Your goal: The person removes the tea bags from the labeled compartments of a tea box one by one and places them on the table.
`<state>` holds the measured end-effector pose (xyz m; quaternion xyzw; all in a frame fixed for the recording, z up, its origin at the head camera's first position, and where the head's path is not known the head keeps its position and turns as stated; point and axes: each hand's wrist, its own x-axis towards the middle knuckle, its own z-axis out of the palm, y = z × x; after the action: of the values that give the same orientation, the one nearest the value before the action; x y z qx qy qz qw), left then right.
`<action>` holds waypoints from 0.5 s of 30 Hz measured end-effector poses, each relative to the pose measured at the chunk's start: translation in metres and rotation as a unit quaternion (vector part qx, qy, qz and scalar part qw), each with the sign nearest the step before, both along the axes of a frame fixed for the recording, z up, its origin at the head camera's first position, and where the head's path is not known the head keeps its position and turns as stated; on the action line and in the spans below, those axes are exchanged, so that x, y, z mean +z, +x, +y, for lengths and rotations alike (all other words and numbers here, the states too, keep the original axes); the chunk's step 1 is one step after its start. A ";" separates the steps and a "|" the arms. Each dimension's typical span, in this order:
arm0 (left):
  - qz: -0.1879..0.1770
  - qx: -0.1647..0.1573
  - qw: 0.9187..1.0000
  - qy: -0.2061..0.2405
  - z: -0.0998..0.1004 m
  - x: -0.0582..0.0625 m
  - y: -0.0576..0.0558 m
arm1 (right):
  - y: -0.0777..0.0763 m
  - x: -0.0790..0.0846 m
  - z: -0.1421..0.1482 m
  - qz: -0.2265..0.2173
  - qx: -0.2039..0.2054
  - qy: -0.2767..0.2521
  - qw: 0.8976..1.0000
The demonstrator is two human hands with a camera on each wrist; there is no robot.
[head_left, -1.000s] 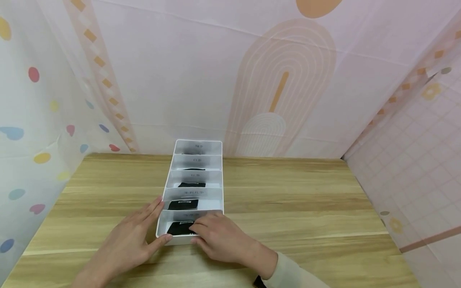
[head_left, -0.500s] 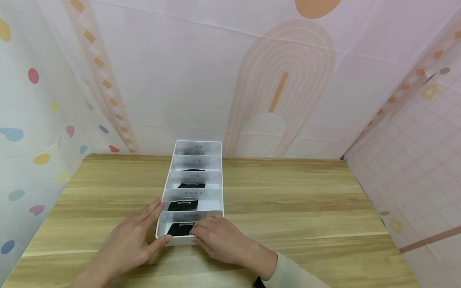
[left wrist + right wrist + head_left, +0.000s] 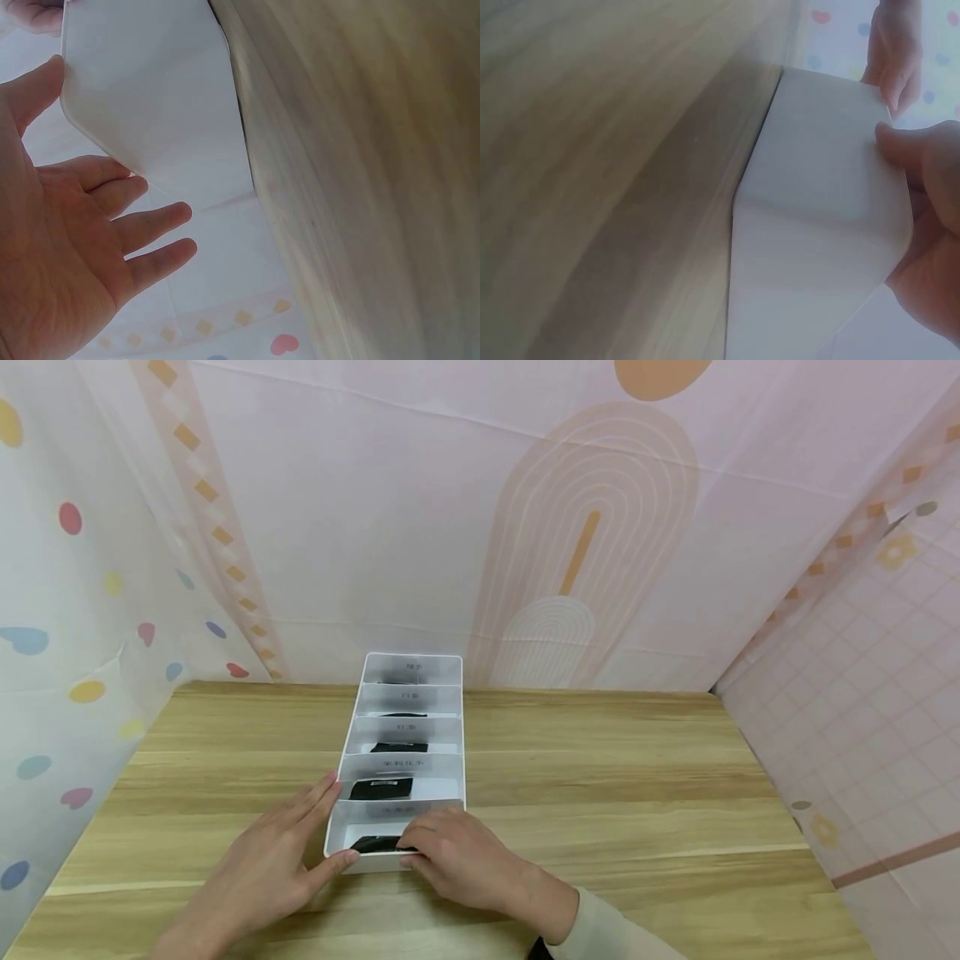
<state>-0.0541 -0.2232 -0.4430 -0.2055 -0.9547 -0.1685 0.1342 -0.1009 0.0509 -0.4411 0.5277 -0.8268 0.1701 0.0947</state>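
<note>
A long white divided box [image 3: 378, 862] stands on the table, with its short end towards me. In its nearest compartment lies a dark, flat black packet [image 3: 375, 843], seen almost edge-on. My right hand [image 3: 465, 860] reaches over the front wall with curled fingers at the packet's right end; its fingertips are hidden inside. In the right wrist view that hand's thumb [image 3: 901, 146] lies against the outside of the box wall. My left hand [image 3: 273, 847] steadies the box's left front corner, thumb on the front rim, fingers extended along the side, as the left wrist view shows.
Further compartments hold similar dark packets, such as a black packet [image 3: 381, 789] in the second one, and small printed labels mark the dividers. The wooden table [image 3: 600, 777] meets a patterned cloth backdrop [image 3: 360, 527] just behind the box.
The packet in the nearest compartment has tipped down towards the front wall, so less of its face shows. My right hand has shifted barely; the left hand and the box stay in place.
</note>
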 end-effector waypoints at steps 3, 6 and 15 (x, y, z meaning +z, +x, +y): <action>-0.003 0.002 1.000 0.000 0.000 0.000 0.000 | 0.000 -0.002 0.001 0.002 0.000 -0.020 1.000; -0.008 0.003 1.000 0.000 -0.001 0.000 0.001 | 0.000 -0.003 0.000 -0.005 -0.004 -0.035 0.999; -0.009 0.002 1.000 0.001 -0.001 0.000 0.001 | 0.001 0.001 -0.001 -0.048 -0.022 -0.060 0.997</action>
<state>-0.0532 -0.2246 -0.4429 -0.2021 -0.9560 -0.1714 0.1261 -0.1001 0.0495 -0.4405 0.4942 -0.8300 0.2425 0.0898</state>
